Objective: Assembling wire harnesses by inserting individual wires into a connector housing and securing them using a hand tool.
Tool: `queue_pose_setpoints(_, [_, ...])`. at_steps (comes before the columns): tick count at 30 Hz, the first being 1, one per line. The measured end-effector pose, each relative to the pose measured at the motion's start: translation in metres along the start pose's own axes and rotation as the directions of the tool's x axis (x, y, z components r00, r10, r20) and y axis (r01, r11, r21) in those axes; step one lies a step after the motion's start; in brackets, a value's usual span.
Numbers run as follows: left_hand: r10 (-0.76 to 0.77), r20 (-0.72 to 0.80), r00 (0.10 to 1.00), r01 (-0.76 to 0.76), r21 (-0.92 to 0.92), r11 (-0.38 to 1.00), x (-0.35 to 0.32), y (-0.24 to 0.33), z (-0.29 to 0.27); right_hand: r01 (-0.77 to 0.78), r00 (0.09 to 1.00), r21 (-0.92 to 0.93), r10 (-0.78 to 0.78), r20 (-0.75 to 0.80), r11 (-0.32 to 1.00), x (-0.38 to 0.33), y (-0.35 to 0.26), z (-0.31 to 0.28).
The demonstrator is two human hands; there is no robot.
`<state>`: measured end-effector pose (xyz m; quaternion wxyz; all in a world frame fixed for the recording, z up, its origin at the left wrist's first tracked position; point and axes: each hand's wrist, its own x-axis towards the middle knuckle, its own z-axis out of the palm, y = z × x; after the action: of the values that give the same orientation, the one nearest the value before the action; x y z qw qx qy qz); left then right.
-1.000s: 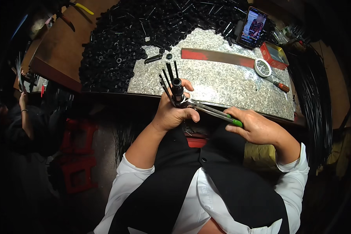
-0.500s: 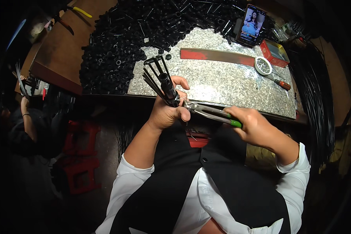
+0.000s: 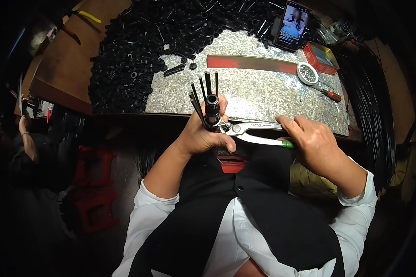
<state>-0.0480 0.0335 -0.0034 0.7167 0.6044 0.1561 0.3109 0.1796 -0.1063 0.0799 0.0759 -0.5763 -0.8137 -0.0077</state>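
Note:
My left hand [image 3: 199,139] is closed round a partial umbrella frame, a black tube [image 3: 212,111] with several thin black ribs standing up beside it. Its open tube end points up toward me, and the thumb lies along the near side. In my right hand [image 3: 315,142] is a pair of silver pliers [image 3: 256,125] with green grips, held at the handle ends. The plier jaws meet the base of the tube beside my left thumb, where a bit of thin wire seems to show. Exactly what the jaws bite on is too small to tell.
A heap of black plastic parts [image 3: 129,69] covers the table's far left. Behind my hands lie a red-brown bar [image 3: 252,63], a white bowl [image 3: 307,74] of small metal bits, a screwdriver [image 3: 330,95], a red tin [image 3: 321,59] and a phone [image 3: 292,27]. Another person's arm [image 3: 28,141] shows at left.
The frame has tipped so its tube end faces me more. My right hand has moved slightly right and up with the pliers, whose jaws now sit against the tube's base.

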Motion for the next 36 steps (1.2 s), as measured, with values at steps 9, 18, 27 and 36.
queue_pose_setpoints(9, [0.094,-0.064,0.994,-0.083,0.159,0.984,0.001,-0.004,0.000,0.015,1.000,-0.088,-0.014,0.010,0.996,0.004,-0.010,-0.002])
queue_pose_setpoints(18, [-0.019,-0.043,0.999,0.024,0.107,0.994,0.002,0.004,-0.003,-0.010,0.993,-0.071,0.018,0.113,0.997,0.009,-0.010,-0.006])
queue_pose_setpoints(27, [0.040,0.015,0.999,-0.036,-0.223,0.974,0.002,-0.008,-0.014,-0.025,0.995,0.400,-0.018,0.103,0.916,0.015,0.000,0.015])
queue_pose_setpoints(36, [0.194,0.004,0.981,-0.191,-0.175,0.966,-0.005,0.017,-0.022,-0.345,0.928,0.705,0.338,0.157,0.620,0.003,0.002,0.016])
